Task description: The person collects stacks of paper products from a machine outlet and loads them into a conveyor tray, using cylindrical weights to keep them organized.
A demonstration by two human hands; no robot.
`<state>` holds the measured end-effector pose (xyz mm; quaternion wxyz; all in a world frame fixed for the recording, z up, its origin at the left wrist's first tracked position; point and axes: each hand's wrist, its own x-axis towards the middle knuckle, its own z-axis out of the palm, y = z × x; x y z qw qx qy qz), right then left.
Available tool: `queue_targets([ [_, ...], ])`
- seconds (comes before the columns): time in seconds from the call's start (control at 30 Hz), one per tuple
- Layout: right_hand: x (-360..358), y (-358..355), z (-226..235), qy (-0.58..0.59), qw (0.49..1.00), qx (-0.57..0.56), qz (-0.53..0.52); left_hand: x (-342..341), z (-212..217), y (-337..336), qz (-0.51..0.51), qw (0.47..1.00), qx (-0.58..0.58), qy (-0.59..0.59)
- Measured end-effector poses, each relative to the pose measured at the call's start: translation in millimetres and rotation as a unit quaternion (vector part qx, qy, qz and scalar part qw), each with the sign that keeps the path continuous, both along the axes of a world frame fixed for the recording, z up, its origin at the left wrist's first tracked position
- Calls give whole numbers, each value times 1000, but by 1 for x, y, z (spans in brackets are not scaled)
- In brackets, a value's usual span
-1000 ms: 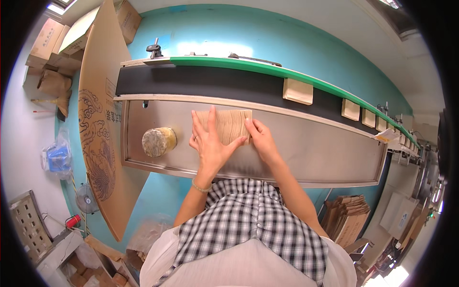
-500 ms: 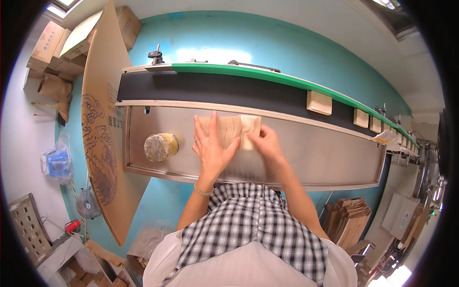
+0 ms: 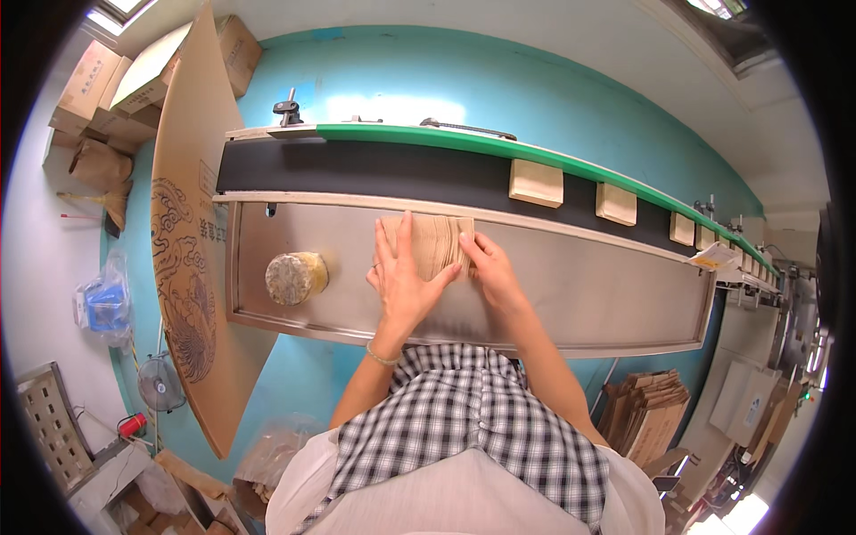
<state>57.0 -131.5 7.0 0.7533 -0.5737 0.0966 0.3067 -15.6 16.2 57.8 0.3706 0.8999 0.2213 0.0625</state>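
A row of tan folded paper napkins [image 3: 428,245] stands on edge on the steel tray [image 3: 580,294], in front of the belt. Around its left end and near side curves my left hand [image 3: 401,278], fingers on top and thumb toward the right end. My right hand [image 3: 493,272] pinches the right end of the row with thumb and fingertips. Left of my hands, a stout cylinder [image 3: 297,277] with a mottled grey face and yellowish side rests on the tray.
Behind the tray runs a black conveyor belt [image 3: 357,169] with a green rail [image 3: 401,132]. Cream napkin bundles [image 3: 537,184] sit along its right part. A large cardboard sheet [image 3: 192,241] stands at the left. Flattened cartons [image 3: 646,406] lean below right.
The flat pale bundle at my right hand now stands in line with the row. Both hands have shifted slightly, closer together. The bundles on the belt have moved left.
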Motion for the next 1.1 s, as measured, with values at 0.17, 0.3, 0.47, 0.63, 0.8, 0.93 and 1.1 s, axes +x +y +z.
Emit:
queue_targets([
  [0.17,0,-10,4,-31,991,-92,94,-1,1,3,-7,1000,8,13],
  [0.3,9,-17,1,-74,987,-73,123,-1,1,2,-17,1000,21,12],
  [0.47,42,-23,0,2,989,-50,-141,1,-2,5,-18,999,-22,-26],
  [0.63,4,3,-5,-187,966,-174,29,2,-23,-3,-30,986,-123,-106],
  [0.8,-2,1,3,-19,998,-58,14,0,-8,-4,-18,994,-95,-42],
  [0.93,5,-15,4,-9,986,-88,142,1,-11,4,-20,997,-69,-43],
  [1.1,35,-18,-6,-19,988,-18,-152,1,-14,4,-29,995,-72,-59],
])
